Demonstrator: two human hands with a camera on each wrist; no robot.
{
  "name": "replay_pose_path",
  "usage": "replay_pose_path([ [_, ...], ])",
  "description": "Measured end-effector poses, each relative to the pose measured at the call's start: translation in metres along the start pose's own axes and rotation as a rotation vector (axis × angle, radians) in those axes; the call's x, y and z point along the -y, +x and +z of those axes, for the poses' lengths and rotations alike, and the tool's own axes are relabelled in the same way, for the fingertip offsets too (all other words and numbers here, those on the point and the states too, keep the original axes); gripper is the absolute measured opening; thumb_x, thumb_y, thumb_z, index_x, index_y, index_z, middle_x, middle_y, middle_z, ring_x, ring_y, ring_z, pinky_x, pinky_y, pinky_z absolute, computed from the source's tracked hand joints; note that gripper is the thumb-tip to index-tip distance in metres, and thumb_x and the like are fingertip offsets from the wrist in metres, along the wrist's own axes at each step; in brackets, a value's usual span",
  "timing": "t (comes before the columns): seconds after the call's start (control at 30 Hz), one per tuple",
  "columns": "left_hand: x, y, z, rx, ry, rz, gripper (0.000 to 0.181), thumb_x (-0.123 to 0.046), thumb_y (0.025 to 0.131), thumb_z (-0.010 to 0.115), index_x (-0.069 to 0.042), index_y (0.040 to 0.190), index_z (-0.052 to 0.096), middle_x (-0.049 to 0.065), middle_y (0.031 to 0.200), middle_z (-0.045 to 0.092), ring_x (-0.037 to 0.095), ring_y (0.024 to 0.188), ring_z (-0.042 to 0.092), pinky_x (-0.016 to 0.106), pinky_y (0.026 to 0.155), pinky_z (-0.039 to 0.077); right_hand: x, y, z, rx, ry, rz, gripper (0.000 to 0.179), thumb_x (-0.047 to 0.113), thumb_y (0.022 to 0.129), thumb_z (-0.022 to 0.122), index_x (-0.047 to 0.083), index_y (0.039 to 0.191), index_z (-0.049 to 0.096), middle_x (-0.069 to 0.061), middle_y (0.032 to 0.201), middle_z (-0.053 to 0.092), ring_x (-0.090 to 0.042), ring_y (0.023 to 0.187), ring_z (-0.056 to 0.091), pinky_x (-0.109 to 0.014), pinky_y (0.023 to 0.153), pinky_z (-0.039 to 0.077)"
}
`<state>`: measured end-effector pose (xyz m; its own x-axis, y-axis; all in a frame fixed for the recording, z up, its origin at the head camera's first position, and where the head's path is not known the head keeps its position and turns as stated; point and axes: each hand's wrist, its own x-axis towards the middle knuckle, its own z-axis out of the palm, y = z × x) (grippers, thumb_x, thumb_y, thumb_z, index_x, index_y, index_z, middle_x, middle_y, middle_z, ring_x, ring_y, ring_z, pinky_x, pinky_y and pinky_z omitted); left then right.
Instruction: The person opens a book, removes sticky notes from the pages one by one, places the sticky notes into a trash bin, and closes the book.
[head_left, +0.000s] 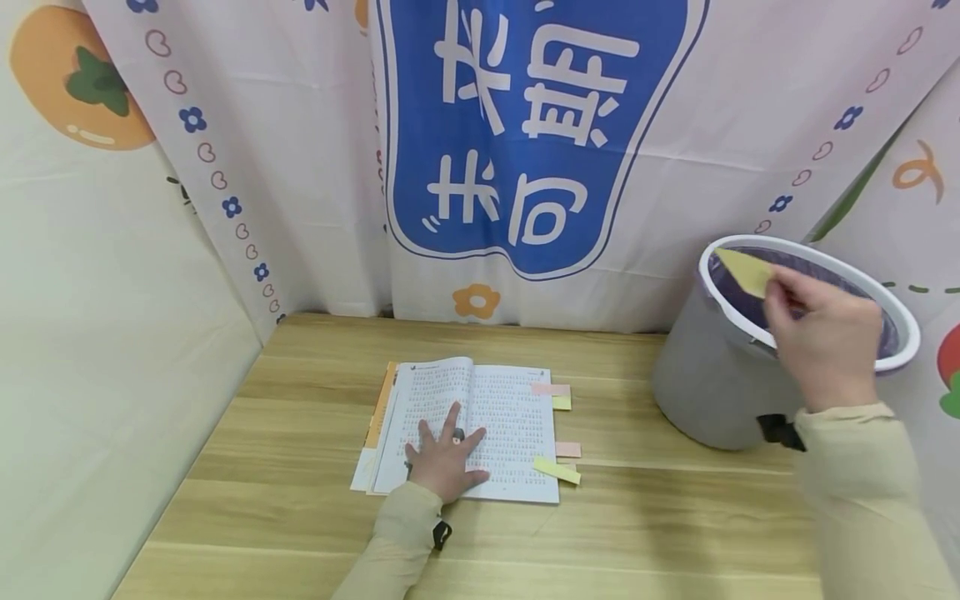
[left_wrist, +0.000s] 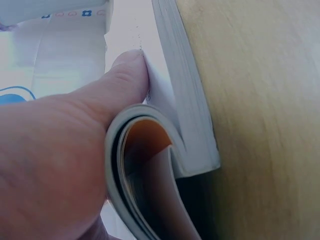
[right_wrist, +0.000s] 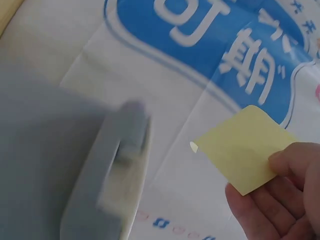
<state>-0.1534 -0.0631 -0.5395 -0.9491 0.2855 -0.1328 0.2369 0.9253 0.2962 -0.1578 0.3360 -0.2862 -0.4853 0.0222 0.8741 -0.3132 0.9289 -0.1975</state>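
An open book (head_left: 513, 417) lies on the wooden table, with pink and yellow sticky tabs (head_left: 557, 470) along its right edge. My left hand (head_left: 445, 467) rests on its pages with the fingers spread. In the left wrist view the thumb (left_wrist: 127, 75) lies against the page beside the curved-over pages (left_wrist: 117, 150). My right hand (head_left: 828, 333) pinches a yellow sticky note (head_left: 746, 271) over the mouth of a grey trash bin (head_left: 720, 383). The right wrist view shows the sticky note (right_wrist: 247, 150) between thumb and fingers, near the bin's rim (right_wrist: 135, 175).
The bin has a white rim (head_left: 911, 333) and a dark liner, and stands at the right of the table (head_left: 300, 517). A printed curtain (head_left: 322, 208) with a blue sign hangs behind the table. Pale cloth covers the left side.
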Motion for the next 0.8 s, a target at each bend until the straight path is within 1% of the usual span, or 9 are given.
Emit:
replay_pose_path([
  [0.03, 0.000, 0.000, -0.001, 0.001, -0.003, 0.000, 0.069, -0.057, 0.083, 0.071, -0.032, 0.145, 0.052, 0.011, 0.166, 0.007, 0.068, 0.133, 0.017, 0.083, 0.092, 0.027, -0.008, 0.003, -0.003, 0.011, -0.025, -0.003, 0.021, 0.008, 0.090, 0.060, -0.003, 0.098, 0.077, -0.023, 0.081, 0.072, 0.028, 0.078, 0.045, -0.010, 0.062, 0.033],
  [0.1, -0.001, -0.001, -0.002, 0.004, -0.005, 0.000, 0.069, -0.056, 0.083, 0.071, -0.032, 0.145, 0.052, 0.011, 0.165, 0.007, 0.068, 0.133, 0.016, 0.083, 0.093, 0.026, -0.023, 0.009, -0.010, 0.055, -0.084, -0.011, 0.022, 0.007, 0.090, 0.059, -0.004, 0.098, 0.076, -0.024, 0.077, 0.070, 0.009, 0.069, 0.060, -0.023, 0.056, 0.035],
  [0.17, -0.001, -0.002, -0.003, 0.005, -0.007, 0.000, 0.069, -0.056, 0.084, 0.071, -0.031, 0.145, 0.052, 0.011, 0.165, 0.007, 0.068, 0.133, 0.016, 0.083, 0.093, 0.026, -0.037, 0.013, -0.014, 0.111, -0.140, -0.012, 0.023, 0.007, 0.089, 0.058, -0.004, 0.099, 0.076, -0.024, 0.071, 0.068, -0.016, 0.056, 0.062, -0.037, 0.051, 0.032],
  [0.23, -0.002, -0.002, -0.004, 0.011, -0.009, -0.003, 0.069, -0.055, 0.084, 0.070, -0.031, 0.146, 0.051, 0.011, 0.166, 0.007, 0.068, 0.134, 0.016, 0.083, 0.093, 0.026, -0.049, 0.017, -0.017, 0.178, -0.178, 0.002, 0.023, 0.005, 0.089, 0.057, -0.005, 0.101, 0.075, -0.026, 0.067, 0.066, -0.041, 0.051, 0.055, -0.040, 0.047, 0.031],
  [0.37, -0.002, -0.003, -0.005, 0.028, -0.022, -0.009, 0.068, -0.054, 0.085, 0.070, -0.031, 0.146, 0.051, 0.010, 0.166, 0.005, 0.067, 0.135, 0.013, 0.083, 0.095, 0.024, -0.069, 0.021, -0.018, 0.314, -0.246, 0.044, 0.021, 0.004, 0.090, 0.059, -0.008, 0.101, 0.073, -0.026, 0.060, 0.061, -0.040, 0.046, 0.051, -0.043, 0.042, 0.033],
  [0.53, -0.002, -0.003, -0.004, 0.030, -0.027, -0.012, 0.068, -0.055, 0.085, 0.070, -0.031, 0.146, 0.051, 0.010, 0.166, 0.004, 0.067, 0.135, 0.013, 0.083, 0.095, 0.024, -0.083, 0.023, -0.017, 0.483, -0.321, 0.096, 0.022, 0.004, 0.091, 0.058, -0.007, 0.106, 0.070, -0.030, 0.072, 0.064, -0.037, 0.047, 0.051, -0.044, 0.041, 0.036],
  [0.6, -0.002, -0.003, -0.003, 0.026, -0.025, -0.013, 0.069, -0.055, 0.085, 0.070, -0.031, 0.146, 0.051, 0.010, 0.166, 0.004, 0.067, 0.135, 0.013, 0.083, 0.095, 0.024, -0.087, 0.022, -0.016, 0.519, -0.330, 0.109, 0.025, 0.004, 0.091, 0.058, -0.006, 0.110, 0.070, -0.032, 0.077, 0.065, -0.036, 0.047, 0.051, -0.044, 0.041, 0.036],
  [0.67, -0.001, -0.003, -0.003, 0.025, -0.024, -0.012, 0.069, -0.055, 0.084, 0.070, -0.032, 0.146, 0.051, 0.010, 0.166, 0.004, 0.067, 0.135, 0.013, 0.083, 0.095, 0.024, -0.091, 0.022, -0.013, 0.535, -0.332, 0.109, 0.026, 0.005, 0.091, 0.057, -0.006, 0.111, 0.069, -0.031, 0.074, 0.065, -0.036, 0.047, 0.049, -0.043, 0.041, 0.035],
  [0.8, -0.001, -0.002, -0.002, 0.025, -0.025, -0.010, 0.069, -0.056, 0.084, 0.070, -0.032, 0.146, 0.051, 0.010, 0.166, 0.004, 0.067, 0.135, 0.013, 0.083, 0.094, 0.024, -0.099, 0.022, -0.008, 0.571, -0.320, 0.122, 0.028, 0.007, 0.091, 0.055, -0.006, 0.111, 0.069, -0.032, 0.073, 0.064, -0.043, 0.049, 0.049, -0.055, 0.046, 0.039],
])
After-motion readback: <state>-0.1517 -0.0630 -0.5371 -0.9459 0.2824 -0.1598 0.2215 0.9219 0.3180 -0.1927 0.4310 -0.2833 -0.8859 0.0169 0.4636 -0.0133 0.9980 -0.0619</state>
